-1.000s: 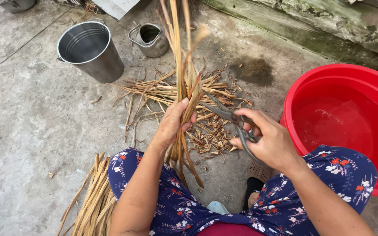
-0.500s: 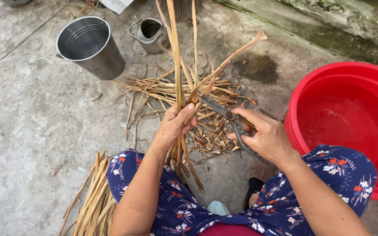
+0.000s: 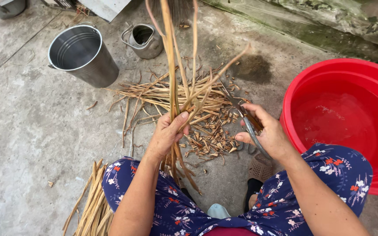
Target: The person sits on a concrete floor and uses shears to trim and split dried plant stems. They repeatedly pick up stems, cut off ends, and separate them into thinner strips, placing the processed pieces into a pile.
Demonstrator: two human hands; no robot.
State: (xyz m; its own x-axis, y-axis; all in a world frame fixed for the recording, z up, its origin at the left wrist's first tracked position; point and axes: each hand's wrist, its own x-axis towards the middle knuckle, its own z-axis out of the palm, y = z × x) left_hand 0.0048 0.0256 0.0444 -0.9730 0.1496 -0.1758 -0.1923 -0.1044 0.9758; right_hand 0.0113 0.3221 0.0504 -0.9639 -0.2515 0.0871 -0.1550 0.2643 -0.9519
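Head view, single entry. Left hand: fingers closed round an upright bunch of dry reed strips, held over the concrete floor between the knees. Right hand: fingers wrapped on the handles of scissors, blades pointing toward one strip that splays right. Trimmed strips and short offcuts: heaped on the floor just beyond the hands. Second bundle: beside the left knee. By judgement, trimming is partly done; the held bunch remains uncut. Nearby: steel bucket, small metal can, red basin holding water.
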